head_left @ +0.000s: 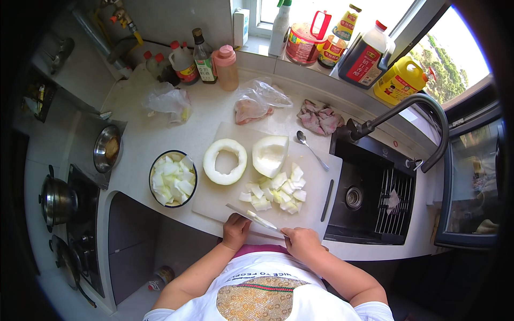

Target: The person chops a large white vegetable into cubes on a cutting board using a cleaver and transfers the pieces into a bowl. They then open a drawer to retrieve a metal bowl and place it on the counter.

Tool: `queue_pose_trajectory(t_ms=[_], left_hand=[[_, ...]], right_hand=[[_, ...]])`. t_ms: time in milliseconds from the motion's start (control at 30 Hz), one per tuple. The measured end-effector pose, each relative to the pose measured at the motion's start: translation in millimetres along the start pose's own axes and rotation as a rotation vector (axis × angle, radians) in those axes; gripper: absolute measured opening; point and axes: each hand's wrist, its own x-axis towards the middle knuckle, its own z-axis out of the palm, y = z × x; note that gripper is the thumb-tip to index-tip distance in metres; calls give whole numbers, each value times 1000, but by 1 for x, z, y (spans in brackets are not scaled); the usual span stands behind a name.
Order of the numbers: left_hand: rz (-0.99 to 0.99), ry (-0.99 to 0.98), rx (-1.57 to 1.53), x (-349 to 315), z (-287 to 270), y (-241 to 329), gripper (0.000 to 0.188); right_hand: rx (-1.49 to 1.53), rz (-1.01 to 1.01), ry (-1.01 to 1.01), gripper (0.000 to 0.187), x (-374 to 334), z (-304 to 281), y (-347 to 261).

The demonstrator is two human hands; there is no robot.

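My right hand grips a kitchen knife at the front edge of the white cutting board. The blade points left and away from me, with a pale strip of melon lying along it. Close to the blade, my left hand is curled at the board's edge; whatever its fingers hold is hidden. Farther back on the board are a hollow ring of white melon and a larger uncut melon chunk. Several cut melon pieces lie loose in front of the chunk.
Left of the board stands a bowl of melon pieces. A spoon rests behind the board's right side, near a crumpled cloth. Bagged meat lies behind the board. The black sink is at right, the stove at left.
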Motion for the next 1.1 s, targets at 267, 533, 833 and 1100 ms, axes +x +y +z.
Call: queue_pose_trajectory(t_ms=[267, 533, 833, 1100], left_hand=[[-1, 21, -21, -4, -2, -2, 14], [1, 24, -41, -4, 0, -2, 14], [-1, 16, 19, -8, 0, -4, 14], [-12, 21, -33, -7, -3, -2, 15]], right_hand=[[-70, 33, -76, 26, 35, 11, -18], [-4, -49, 57, 27, 60, 39, -19], [-41, -17, 24, 26, 2, 4, -4], [-86, 19, -95, 28, 28, 4, -15]])
